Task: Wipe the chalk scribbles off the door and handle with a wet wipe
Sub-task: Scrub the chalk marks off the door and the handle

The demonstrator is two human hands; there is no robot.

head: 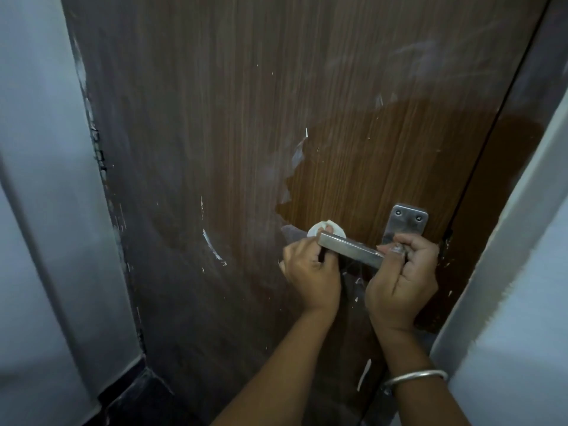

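A brown wooden door (246,118) fills the view, with a darker wet patch above the handle and pale chalk smears to the left and upper right. A steel lever handle (350,248) juts from a metal plate (407,221). My left hand (310,279) grips a crumpled white wet wipe (325,229) against the free end of the handle. My right hand (399,281) grips the handle near the plate. A metal bangle (415,376) circles my right wrist.
A grey-white wall (40,210) runs along the left, with the dark floor (132,392) at its foot. The door frame and another pale wall (507,272) stand at the right. White chalk flecks dot the door beside and below the handle.
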